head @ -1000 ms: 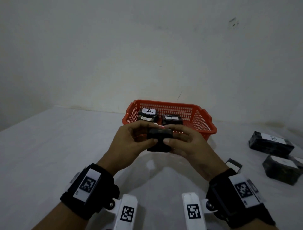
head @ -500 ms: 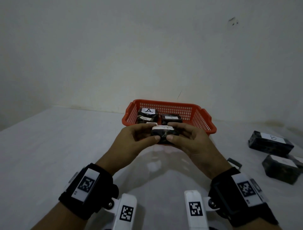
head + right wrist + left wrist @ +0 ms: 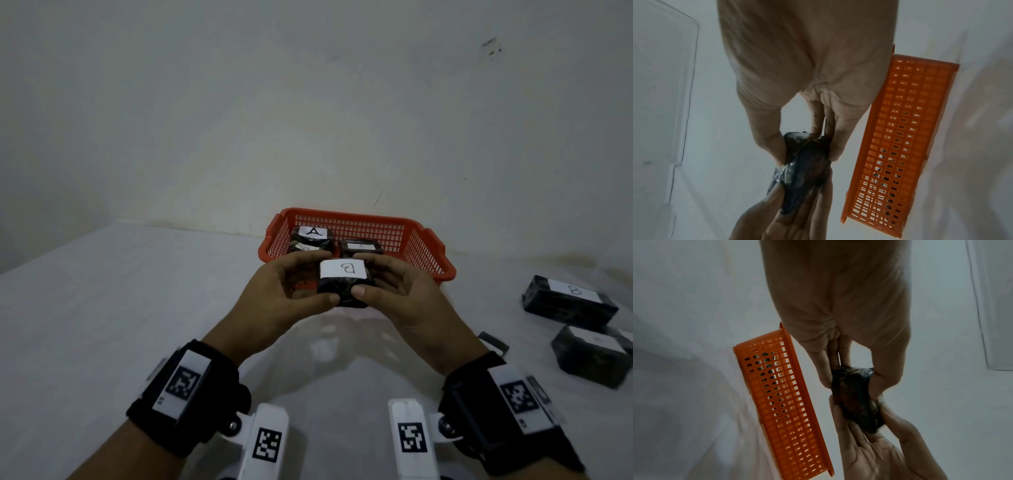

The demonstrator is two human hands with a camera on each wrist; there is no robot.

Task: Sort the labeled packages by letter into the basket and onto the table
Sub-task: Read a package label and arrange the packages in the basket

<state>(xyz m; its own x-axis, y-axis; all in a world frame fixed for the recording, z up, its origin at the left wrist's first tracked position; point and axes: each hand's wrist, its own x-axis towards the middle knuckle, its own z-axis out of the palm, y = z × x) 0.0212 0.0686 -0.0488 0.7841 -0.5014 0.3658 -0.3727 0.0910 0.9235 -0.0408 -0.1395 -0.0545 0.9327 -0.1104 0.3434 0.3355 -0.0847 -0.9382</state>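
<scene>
Left hand and right hand both grip B package. Beyond hands, basket holds two A packages. Right of right hand, B packages on table. Held one probably goes there.

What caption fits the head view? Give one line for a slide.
Both hands, left hand and right hand, hold a B-labeled package before the red basket holding A packages.

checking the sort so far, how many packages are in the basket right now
2 with A labels show in the red basket: one package at its left end, another package beside it near the middle. A third may lie under the left one; the hands hide the front.
</scene>
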